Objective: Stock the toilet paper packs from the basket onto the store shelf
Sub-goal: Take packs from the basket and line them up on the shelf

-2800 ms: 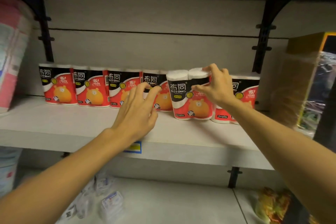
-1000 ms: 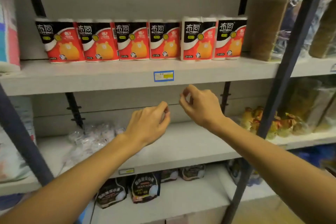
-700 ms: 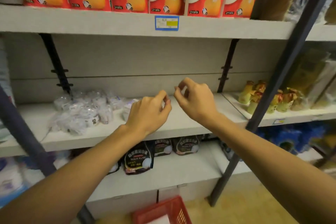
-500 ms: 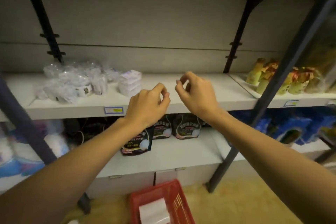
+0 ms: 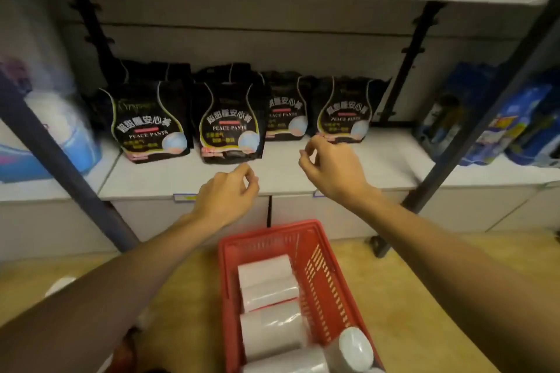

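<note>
A red plastic basket (image 5: 321, 254) stands on the floor below me, in front of the bottom shelf. Several white toilet paper packs (image 5: 268, 288) lie inside it, wrapped in clear film. My left hand (image 5: 228, 194) hovers above the basket's far left corner, fingers loosely curled, holding nothing. My right hand (image 5: 333, 169) hangs above and beyond the basket's far rim, thumb and fingers apart, also empty. The shelf with the stocked packs is out of view above.
The bottom shelf (image 5: 391, 166) carries several black pouches (image 5: 230, 127). Blue packages (image 5: 497, 118) sit at the right and blue-white packs (image 5: 65, 130) at the left. Dark diagonal rack posts (image 5: 472, 133) flank the bay. The floor (image 5: 424, 297) is yellowish.
My view has swung down from the stocked upper shelf past the middle shelves to the bottom shelf and the basket. Both hands have let go of the packs and dropped, empty.
</note>
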A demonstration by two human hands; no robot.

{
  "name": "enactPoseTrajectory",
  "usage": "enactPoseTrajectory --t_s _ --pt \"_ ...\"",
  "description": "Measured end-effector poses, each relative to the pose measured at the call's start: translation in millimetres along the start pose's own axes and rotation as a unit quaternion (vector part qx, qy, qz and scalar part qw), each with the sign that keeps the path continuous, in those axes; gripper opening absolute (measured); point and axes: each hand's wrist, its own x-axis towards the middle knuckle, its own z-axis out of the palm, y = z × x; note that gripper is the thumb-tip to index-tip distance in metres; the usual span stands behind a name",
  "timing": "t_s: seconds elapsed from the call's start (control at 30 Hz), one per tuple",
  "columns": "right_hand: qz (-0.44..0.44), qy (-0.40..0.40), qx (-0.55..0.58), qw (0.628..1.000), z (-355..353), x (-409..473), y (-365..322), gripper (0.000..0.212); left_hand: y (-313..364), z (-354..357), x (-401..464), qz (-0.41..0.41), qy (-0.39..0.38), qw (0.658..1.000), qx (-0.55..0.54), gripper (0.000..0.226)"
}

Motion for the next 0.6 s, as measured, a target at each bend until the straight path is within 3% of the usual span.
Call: enactPoseTrajectory --t_s 0.17,0.37,0.6 --pt "0.049 -0.162 -0.04 0.985 74.9 -67.4 35.8 0.023 -55.8 87.6 -47.2 -0.015 -0.074 0.997 0.014 0.01" --pt "0.106 -0.199 -0.06 0.972 115.8 -131.2 69.4 0.025 -79.4 154.9 -99.3 0.001 -0.157 0.987 0.021 0.013" --pt "0.146 -0.285 -0.109 0.941 132.0 -174.7 90.4 0.025 -64.5 216.3 -149.8 0.064 -0.319 0.945 0.004 0.034"
